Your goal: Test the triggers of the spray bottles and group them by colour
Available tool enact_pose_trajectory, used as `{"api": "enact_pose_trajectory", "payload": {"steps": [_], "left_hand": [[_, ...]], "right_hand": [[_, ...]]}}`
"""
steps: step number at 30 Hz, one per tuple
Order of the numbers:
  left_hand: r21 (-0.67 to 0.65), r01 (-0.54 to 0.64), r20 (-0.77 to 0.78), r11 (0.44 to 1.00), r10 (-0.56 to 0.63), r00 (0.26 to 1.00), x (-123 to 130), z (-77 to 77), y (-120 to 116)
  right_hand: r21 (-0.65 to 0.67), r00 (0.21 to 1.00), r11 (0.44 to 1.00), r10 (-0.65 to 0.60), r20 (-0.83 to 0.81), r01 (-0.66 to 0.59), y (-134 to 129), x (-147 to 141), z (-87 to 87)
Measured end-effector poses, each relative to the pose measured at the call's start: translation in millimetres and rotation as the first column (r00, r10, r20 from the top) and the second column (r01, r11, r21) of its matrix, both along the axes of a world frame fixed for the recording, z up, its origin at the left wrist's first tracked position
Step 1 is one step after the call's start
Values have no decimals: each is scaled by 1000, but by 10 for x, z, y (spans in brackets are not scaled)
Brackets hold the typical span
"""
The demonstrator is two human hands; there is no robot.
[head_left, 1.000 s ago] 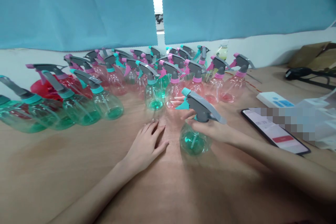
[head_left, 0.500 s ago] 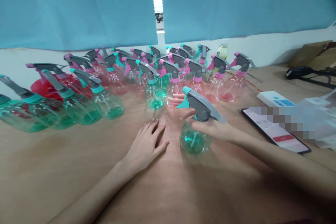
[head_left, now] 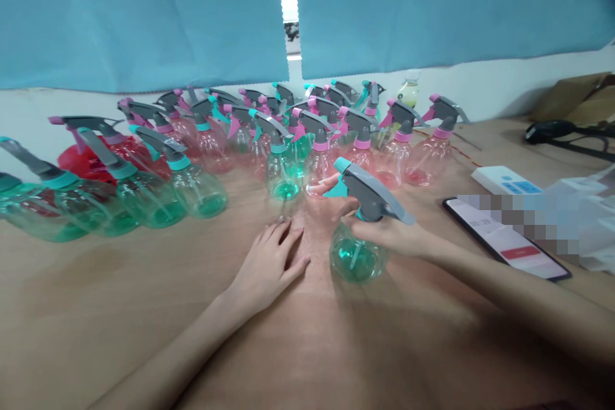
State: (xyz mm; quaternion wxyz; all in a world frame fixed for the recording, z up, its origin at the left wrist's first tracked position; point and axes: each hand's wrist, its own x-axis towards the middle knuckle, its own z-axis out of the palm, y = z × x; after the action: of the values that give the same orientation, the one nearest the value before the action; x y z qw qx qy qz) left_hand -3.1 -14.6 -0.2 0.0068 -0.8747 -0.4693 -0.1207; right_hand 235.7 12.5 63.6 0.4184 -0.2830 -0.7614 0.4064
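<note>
The right hand (head_left: 387, 236) holds the bottle (head_left: 358, 262) by its neck; snug is best (don't squash!). The left hand (head_left: 262, 269) lies loosely spread.

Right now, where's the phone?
In the head view, the phone lies at right on the table, between the right forearm and the white device with blue markings.

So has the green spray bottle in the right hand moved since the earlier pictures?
No, the green spray bottle in the right hand shows no visible shift, judged against the phone lying on the table.
</note>
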Motion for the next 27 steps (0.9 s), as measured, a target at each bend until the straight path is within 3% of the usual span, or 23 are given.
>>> {"api": "enact_pose_trajectory", "payload": {"steps": [8,27], "left_hand": [[-4,-2,14,1000,2,1000,2,4,5],[-10,-6,-3,1000,6,1000,8,16,-1]], "right_hand": [[-46,1000,999,-28,6,28,-17,-12,13],[9,999,999,-43,-1,43,-7,-13,-43]]}}
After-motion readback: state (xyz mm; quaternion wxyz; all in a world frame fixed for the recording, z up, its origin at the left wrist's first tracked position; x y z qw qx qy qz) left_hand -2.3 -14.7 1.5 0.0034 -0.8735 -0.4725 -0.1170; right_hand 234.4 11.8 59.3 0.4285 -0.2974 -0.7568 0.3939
